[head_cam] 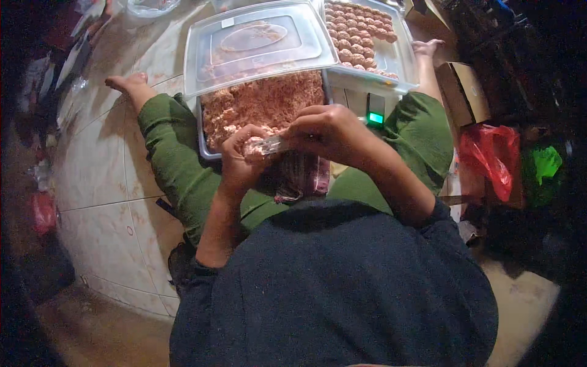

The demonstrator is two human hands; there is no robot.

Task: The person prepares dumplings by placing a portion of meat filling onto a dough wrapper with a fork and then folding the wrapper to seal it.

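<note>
My left hand (240, 160) is curled around a small lump of pinkish-brown dough (253, 149). From the other side, my right hand (330, 130) holds what looks like a metal fork (274, 145), its tines touching the lump. Both hands are over the near edge of a tub (200, 133) of crumbly brown mixture (275, 101). A translucent plastic lid (261, 52) lies across the tub's far part. Beyond my right hand, a clear plastic container (399, 78) holds rows of ridged dough balls (353, 39).
A small digital scale (376, 110) with a lit green display sits by my right knee. Cardboard boxes (467, 94) and a red plastic bag (490, 156) lie to the right. My legs spread around the tub on the tiled floor (98, 169). A clear plastic bag or bowl (153, 7) stands far left.
</note>
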